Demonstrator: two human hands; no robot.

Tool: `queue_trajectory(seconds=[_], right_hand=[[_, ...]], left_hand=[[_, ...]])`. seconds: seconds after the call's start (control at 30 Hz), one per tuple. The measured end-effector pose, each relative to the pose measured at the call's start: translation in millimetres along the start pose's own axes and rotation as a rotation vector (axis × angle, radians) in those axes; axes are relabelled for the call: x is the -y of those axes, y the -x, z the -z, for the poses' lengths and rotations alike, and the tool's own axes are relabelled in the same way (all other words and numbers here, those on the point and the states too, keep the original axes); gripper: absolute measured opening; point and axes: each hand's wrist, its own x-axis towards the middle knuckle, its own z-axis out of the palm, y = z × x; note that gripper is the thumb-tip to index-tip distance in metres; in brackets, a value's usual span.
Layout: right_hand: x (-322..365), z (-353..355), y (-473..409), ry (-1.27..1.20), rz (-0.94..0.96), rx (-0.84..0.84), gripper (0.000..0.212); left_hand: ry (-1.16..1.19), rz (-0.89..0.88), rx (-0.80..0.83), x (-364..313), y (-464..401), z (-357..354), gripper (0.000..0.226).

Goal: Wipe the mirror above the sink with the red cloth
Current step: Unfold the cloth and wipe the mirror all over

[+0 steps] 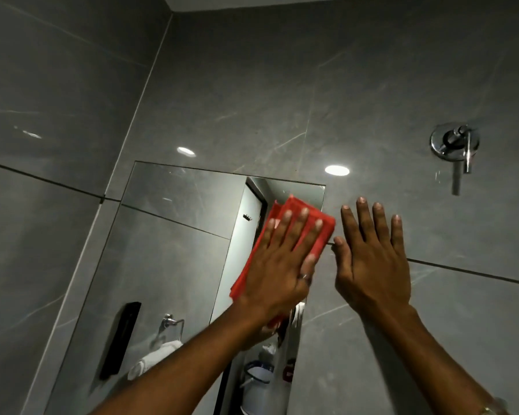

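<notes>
The mirror (174, 235) is a frameless pane on the grey tiled wall, running from upper centre down to the lower left. A folded red cloth (285, 217) lies flat against the mirror's upper right part, near its right edge. My left hand (282, 265) presses on the cloth with fingers spread, palm flat, a ring on one finger. My right hand (372, 259) rests flat and spread on the bare wall tile just right of the mirror, holding nothing. The sink is out of view.
A chrome wall valve with a lever (456, 148) sticks out at the upper right. The mirror reflects a black wall dispenser (120, 339), a towel ring with a white towel (168, 333), a doorway and a white container (258, 381). A wall corner (144, 94) runs at the left.
</notes>
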Motion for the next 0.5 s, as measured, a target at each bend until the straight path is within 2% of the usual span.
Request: queue_trajectory(seconds=[0.1,0.2,0.27,0.4,0.5], right_hand=[[0.2,-0.4,-0.2,0.004,-0.009,0.011,0.068],[2.3,-0.7,-0.5,0.022,-0.006,0.003,0.068],[2.1,-1.2,-0.4,0.019,-0.013,-0.005,0.067],[0.8,-2.7,0.3,0.002,-0.014,-0.023,0.064],[1.0,-4.2,3.6,-0.014,-0.022,-0.027,0.063]], left_hand=[[0.035,0.119,-0.039,24.2,11.7,-1.7,0.072],[0.058,0.291,-0.109,24.5,-26.0,-2.0,0.071],[0.07,0.328,-0.12,10.3,-62.5,-1.5,0.071],[-0.008,0.217,-0.118,-15.3,-90.0,-3.9,0.076],[0.014,0.095,-0.094,-20.3,-40.0,-7.8,0.075]])
